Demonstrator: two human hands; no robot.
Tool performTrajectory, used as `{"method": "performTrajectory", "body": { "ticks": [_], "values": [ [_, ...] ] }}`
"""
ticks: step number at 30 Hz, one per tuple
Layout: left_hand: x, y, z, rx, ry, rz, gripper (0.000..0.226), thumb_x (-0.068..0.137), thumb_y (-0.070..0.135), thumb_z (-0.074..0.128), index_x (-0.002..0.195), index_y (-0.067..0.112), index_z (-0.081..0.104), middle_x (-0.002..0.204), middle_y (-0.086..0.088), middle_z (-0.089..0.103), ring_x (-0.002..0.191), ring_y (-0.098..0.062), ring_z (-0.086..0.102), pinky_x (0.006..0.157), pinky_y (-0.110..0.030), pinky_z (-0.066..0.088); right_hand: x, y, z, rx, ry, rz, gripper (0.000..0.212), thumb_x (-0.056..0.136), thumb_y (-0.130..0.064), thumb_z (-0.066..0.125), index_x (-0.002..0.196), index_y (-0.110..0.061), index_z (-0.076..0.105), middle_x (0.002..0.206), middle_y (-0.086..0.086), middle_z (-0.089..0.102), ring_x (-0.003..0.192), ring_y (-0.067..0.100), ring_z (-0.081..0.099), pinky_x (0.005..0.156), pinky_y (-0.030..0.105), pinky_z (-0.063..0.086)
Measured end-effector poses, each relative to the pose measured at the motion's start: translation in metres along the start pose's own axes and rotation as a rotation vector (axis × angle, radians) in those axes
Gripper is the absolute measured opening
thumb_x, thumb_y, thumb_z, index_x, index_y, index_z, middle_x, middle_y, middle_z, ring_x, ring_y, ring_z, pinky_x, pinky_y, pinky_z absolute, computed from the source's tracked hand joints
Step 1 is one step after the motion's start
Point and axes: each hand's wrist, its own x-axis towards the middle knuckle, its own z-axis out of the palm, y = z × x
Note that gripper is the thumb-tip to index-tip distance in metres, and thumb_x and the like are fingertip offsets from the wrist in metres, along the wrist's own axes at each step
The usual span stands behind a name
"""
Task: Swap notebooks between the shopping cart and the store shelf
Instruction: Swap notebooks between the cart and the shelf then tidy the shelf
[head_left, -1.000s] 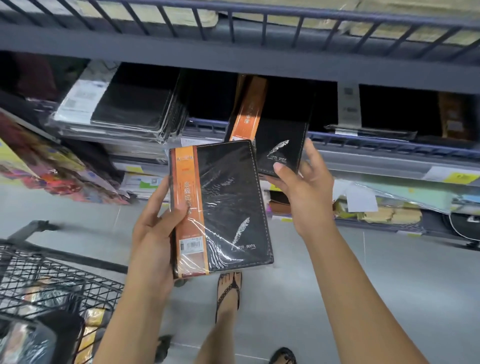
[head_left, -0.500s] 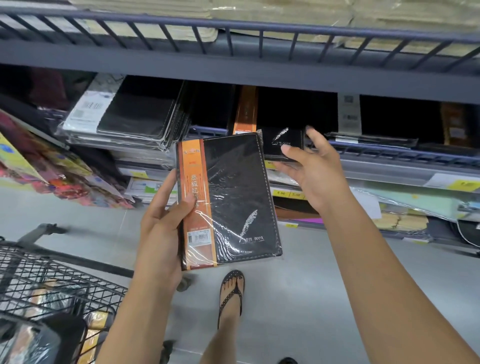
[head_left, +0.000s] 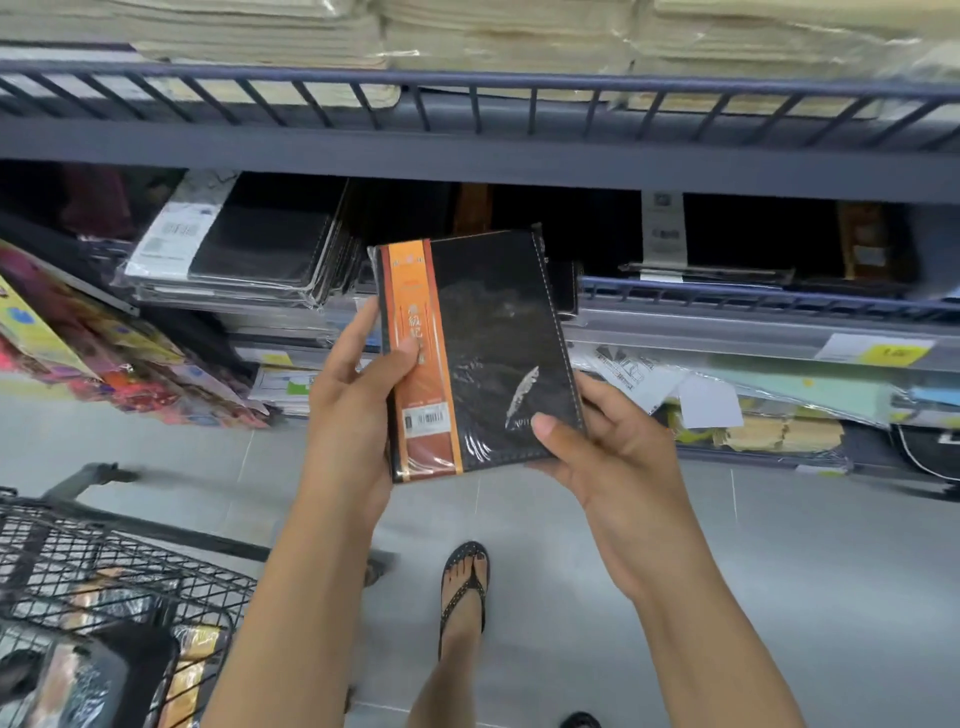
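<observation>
A black notebook (head_left: 498, 332) with an orange band and a silver feather, wrapped in plastic, is held upright in front of the store shelf (head_left: 727, 332). My left hand (head_left: 358, 400) grips its left edge, thumb on the orange band. My right hand (head_left: 608, 441) holds its lower right corner, thumb on the cover. On the shelf behind, a smaller black notebook (head_left: 566, 291) stands partly hidden by the held one. The black wire shopping cart (head_left: 104, 571) sits at lower left with wrapped notebooks (head_left: 93, 670) inside.
A stack of wrapped black notebooks (head_left: 249, 254) lies on the shelf at left. Colourful packs (head_left: 78, 353) lean at far left. Cream paper stacks (head_left: 467, 36) fill the upper shelf behind a rail. My sandalled foot (head_left: 465, 587) stands on the grey tiled floor.
My right hand has let go of the smaller notebook on the shelf and come down onto the lower right corner of the notebook in my left hand. The view has risen slightly.
</observation>
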Motion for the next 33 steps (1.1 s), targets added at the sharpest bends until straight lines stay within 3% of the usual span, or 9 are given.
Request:
{"method": "performTrajectory", "body": {
  "ticks": [5, 11, 15, 18, 22, 25, 28, 31, 33],
  "values": [
    [0.000, 0.002, -0.005, 0.092, -0.064, -0.042, 0.048, 0.086, 0.020, 0.066, 0.132, 0.028, 0.055, 0.093, 0.003, 0.075, 0.081, -0.017, 0.069, 0.067, -0.033, 0.053, 0.009, 0.000, -0.003, 0.061, 0.078, -0.019, 0.039, 0.088, 0.006, 0.057, 0.124, -0.009, 0.060, 0.105, 0.007, 0.074, 0.097, 0.024, 0.071, 0.084, 0.040, 0.057],
    [-0.005, -0.008, -0.015, 0.095, -0.129, -0.114, 0.044, 0.083, 0.000, 0.064, 0.125, 0.010, 0.059, 0.102, -0.020, 0.073, 0.079, -0.022, 0.072, 0.071, -0.028, 0.060, 0.024, -0.007, -0.001, 0.137, 0.174, -0.063, 0.036, 0.087, 0.005, 0.061, 0.120, -0.009, 0.062, 0.097, 0.005, 0.076, 0.089, 0.021, 0.072, 0.072, 0.031, 0.058],
    [0.010, -0.007, -0.002, 0.151, -0.120, -0.011, 0.038, 0.084, 0.001, 0.065, 0.122, 0.005, 0.061, 0.100, -0.014, 0.074, 0.093, -0.022, 0.072, 0.082, -0.026, 0.058, 0.041, -0.012, 0.001, 0.045, 0.246, -0.104, 0.035, 0.084, -0.002, 0.068, 0.119, -0.007, 0.065, 0.101, 0.006, 0.075, 0.093, 0.018, 0.072, 0.076, 0.032, 0.060],
    [0.020, -0.010, 0.007, 0.389, -0.082, 0.150, 0.034, 0.080, 0.011, 0.076, 0.110, 0.023, 0.066, 0.099, -0.001, 0.074, 0.092, -0.017, 0.071, 0.081, -0.026, 0.054, 0.051, -0.010, 0.003, -0.011, 0.323, -0.146, 0.042, 0.080, -0.009, 0.075, 0.120, -0.006, 0.063, 0.100, 0.007, 0.075, 0.084, 0.014, 0.073, 0.079, 0.033, 0.060],
    [0.028, -0.025, 0.006, 0.675, -0.098, 0.395, 0.047, 0.073, 0.024, 0.083, 0.112, 0.041, 0.063, 0.104, 0.012, 0.067, 0.095, -0.013, 0.061, 0.083, -0.026, 0.051, 0.054, -0.003, 0.002, -0.146, 0.240, -0.229, 0.051, 0.076, -0.011, 0.078, 0.124, -0.018, 0.059, 0.109, -0.004, 0.072, 0.101, 0.008, 0.068, 0.084, 0.022, 0.055],
    [0.037, -0.035, 0.002, 0.816, 0.006, 0.518, 0.058, 0.070, 0.037, 0.082, 0.124, 0.031, 0.062, 0.121, 0.002, 0.051, 0.111, -0.013, 0.051, 0.091, -0.020, 0.044, 0.059, 0.008, 0.001, -0.318, 0.275, -0.284, 0.060, 0.077, -0.020, 0.079, 0.131, -0.024, 0.055, 0.121, -0.008, 0.066, 0.112, 0.007, 0.061, 0.091, 0.026, 0.053],
    [0.047, -0.038, 0.004, 0.764, -0.030, 0.493, 0.064, 0.068, 0.047, 0.076, 0.126, 0.026, 0.061, 0.138, 0.004, 0.046, 0.128, -0.004, 0.042, 0.103, -0.014, 0.036, 0.070, 0.013, 0.002, -0.395, 0.322, -0.297, 0.065, 0.077, -0.033, 0.077, 0.136, -0.028, 0.050, 0.130, -0.005, 0.060, 0.121, 0.010, 0.055, 0.099, 0.037, 0.050],
    [0.057, -0.040, 0.008, 0.683, -0.082, 0.470, 0.065, 0.073, 0.042, 0.076, 0.130, 0.019, 0.058, 0.136, 0.005, 0.057, 0.129, -0.006, 0.049, 0.109, -0.032, 0.040, 0.080, 0.011, 0.003, -0.367, 0.321, -0.294, 0.066, 0.081, -0.030, 0.075, 0.140, -0.022, 0.047, 0.132, -0.005, 0.060, 0.121, 0.008, 0.056, 0.104, 0.037, 0.046],
    [0.061, -0.041, 0.011, 0.653, -0.068, 0.461, 0.064, 0.075, 0.035, 0.078, 0.133, 0.017, 0.056, 0.132, 0.004, 0.061, 0.124, -0.009, 0.055, 0.108, -0.033, 0.043, 0.084, 0.011, 0.005, -0.327, 0.314, -0.301, 0.066, 0.083, -0.023, 0.074, 0.142, -0.018, 0.045, 0.131, -0.005, 0.061, 0.120, 0.007, 0.057, 0.105, 0.036, 0.046]
  ]
}}
